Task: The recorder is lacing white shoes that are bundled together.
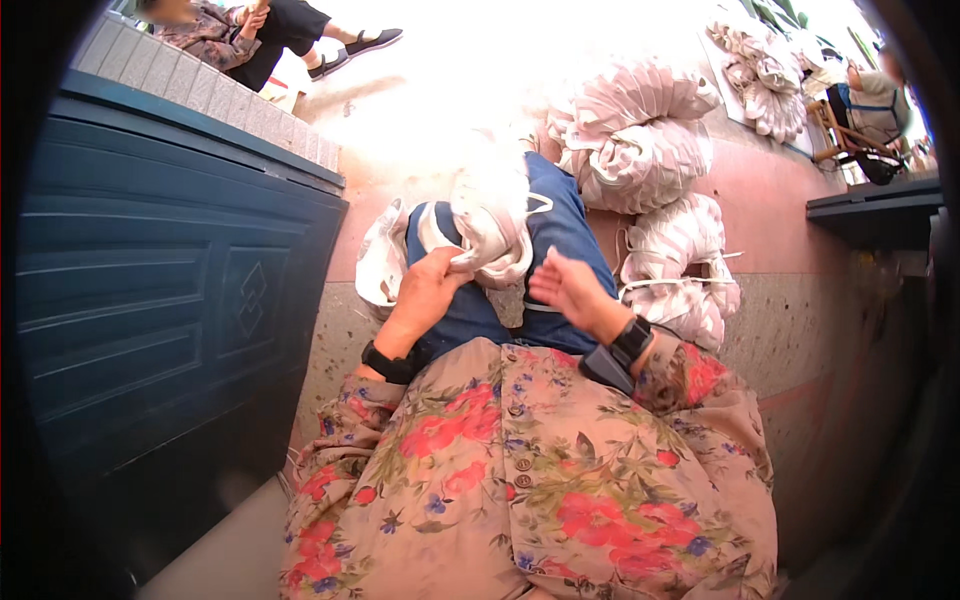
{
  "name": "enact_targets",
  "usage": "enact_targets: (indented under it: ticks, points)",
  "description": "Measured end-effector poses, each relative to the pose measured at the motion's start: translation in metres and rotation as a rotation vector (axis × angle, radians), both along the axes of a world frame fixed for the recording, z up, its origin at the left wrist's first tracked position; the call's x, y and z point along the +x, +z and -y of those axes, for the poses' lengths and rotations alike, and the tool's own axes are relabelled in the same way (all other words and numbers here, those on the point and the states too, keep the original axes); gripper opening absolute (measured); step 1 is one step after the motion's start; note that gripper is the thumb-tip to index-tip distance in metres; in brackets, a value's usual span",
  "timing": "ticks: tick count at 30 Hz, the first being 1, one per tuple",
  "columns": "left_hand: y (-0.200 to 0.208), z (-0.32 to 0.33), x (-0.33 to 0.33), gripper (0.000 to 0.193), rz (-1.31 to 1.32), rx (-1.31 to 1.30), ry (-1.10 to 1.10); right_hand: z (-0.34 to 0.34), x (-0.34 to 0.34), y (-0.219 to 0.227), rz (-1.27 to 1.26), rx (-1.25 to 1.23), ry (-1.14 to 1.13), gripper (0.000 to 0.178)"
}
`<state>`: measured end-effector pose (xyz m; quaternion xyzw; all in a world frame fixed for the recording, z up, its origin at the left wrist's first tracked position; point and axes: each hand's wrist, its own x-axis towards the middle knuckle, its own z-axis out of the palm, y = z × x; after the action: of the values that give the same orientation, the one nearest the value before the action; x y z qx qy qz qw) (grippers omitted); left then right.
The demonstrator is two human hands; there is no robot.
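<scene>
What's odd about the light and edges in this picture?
In the head view, glare bleaches the floor near the top to white; the white bundle at the left hand loses detail in its upper part; a dark, rounded rim frames everything; the lower right falls into shadow.

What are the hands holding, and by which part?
Left hand grips the pale fabric bundle over the blue trousers by its lower left edge; right hand is open, empty.

My tan shirt [465, 535]: buttoned front, red-and-blue floral print | my blue jeans [555, 205] | my 2 black wristbands [632, 340], dark-grey box [606, 369] beside the right
</scene>
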<state>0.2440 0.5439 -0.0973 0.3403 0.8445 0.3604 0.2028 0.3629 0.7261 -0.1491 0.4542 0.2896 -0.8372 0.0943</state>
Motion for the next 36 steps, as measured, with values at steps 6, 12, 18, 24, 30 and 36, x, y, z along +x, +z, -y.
enact_targets:
  ticks: [6, 12, 18, 24, 30, 36]
  points:
    - [0.027, 0.003, -0.016, 0.026, 0.403, -0.123, -0.179, 0.022, -0.025, -0.047, -0.052, -0.068, -0.087, 0.054]
    - [-0.002, 0.014, 0.005, 0.030, 0.264, -0.036, -0.324, 0.021, -0.023, -0.084, -0.070, -0.180, -0.181, 0.053]
    - [0.010, 0.013, 0.006, 0.035, 0.285, -0.140, -0.314, 0.025, -0.039, -0.148, -0.194, -0.107, -0.234, 0.046]
    - [-0.009, -0.015, 0.014, 0.047, 0.056, -0.174, -0.271, 0.011, -0.027, -0.085, -0.522, -0.221, -0.193, 0.045]
    - [-0.003, -0.026, 0.033, 0.053, -0.094, -0.285, -0.318, 0.004, -0.022, -0.086, -0.572, -0.386, -0.224, 0.046]
    - [-0.014, -0.027, 0.039, 0.053, -0.172, -0.301, -0.152, 0.001, -0.030, -0.092, -0.594, -0.380, -0.251, 0.049]
